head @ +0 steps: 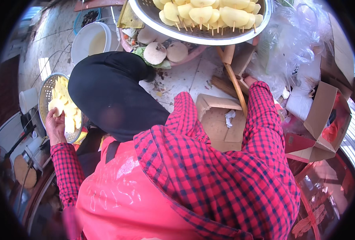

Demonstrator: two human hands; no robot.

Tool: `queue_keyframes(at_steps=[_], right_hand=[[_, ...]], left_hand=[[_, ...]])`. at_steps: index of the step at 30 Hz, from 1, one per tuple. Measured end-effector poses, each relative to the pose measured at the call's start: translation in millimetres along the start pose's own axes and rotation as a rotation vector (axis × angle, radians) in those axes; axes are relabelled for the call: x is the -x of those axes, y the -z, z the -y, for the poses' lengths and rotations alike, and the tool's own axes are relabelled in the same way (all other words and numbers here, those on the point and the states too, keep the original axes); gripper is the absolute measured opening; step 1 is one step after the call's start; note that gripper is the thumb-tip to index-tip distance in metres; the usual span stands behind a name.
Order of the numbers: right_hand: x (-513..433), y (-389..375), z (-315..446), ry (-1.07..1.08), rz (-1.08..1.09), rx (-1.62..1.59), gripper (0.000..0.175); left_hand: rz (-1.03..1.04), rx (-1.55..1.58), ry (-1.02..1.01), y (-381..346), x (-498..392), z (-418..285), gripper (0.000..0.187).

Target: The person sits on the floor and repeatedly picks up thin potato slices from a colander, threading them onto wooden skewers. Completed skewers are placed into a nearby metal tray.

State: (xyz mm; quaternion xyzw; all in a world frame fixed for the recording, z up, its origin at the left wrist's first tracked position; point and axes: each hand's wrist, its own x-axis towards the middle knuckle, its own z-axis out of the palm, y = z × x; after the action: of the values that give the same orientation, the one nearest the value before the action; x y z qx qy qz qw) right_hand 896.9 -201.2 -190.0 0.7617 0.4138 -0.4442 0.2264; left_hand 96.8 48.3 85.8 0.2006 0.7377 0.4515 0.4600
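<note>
My left hand (56, 127) pinches a pale round slice (56, 107), probably potato, over a metal colander (44, 95) at the left. More pale yellow slices (71, 115) lie heaped inside that colander. On the right, my right hand (250, 80) reaches down beside a cardboard flap (249, 57) and a wooden stick (236, 84). The sleeve hides most of its fingers, so any hold is unclear. At the top stands a large metal colander (192, 40) with skewered slices (201, 13), their stick ends pointing towards me.
A white bucket (105, 36) holds cloudy liquid beside a pink basin (192, 57) of vegetable scraps. An open cardboard box (219, 129) with crumpled paper (230, 118) sits by my knees. Clear plastic bags (285, 39) and another carton (321, 120) crowd the right.
</note>
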Motion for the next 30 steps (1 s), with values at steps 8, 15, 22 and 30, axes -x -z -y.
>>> queue_keyframes(at_steps=[8,15,22,30], right_hand=[[-66,-46,-31,-0.064,0.014,-0.045,0.054],[-100,-72,-51,-0.204,-0.037,-0.154,0.056],[-157,-119,-71,-0.323,-0.098,-0.279,0.058],[-140,-101,-130,0.006,-0.286,-0.552,0.049]], left_hand=[[-0.041,-0.019,-0.005,-8,-6,-13,0.027],[-0.048,-0.048,0.016,-23,-9,-6,0.025],[-0.066,-0.032,-0.003,-23,16,-12,0.025],[-0.091,-0.022,0.018,-8,-10,13,0.026]])
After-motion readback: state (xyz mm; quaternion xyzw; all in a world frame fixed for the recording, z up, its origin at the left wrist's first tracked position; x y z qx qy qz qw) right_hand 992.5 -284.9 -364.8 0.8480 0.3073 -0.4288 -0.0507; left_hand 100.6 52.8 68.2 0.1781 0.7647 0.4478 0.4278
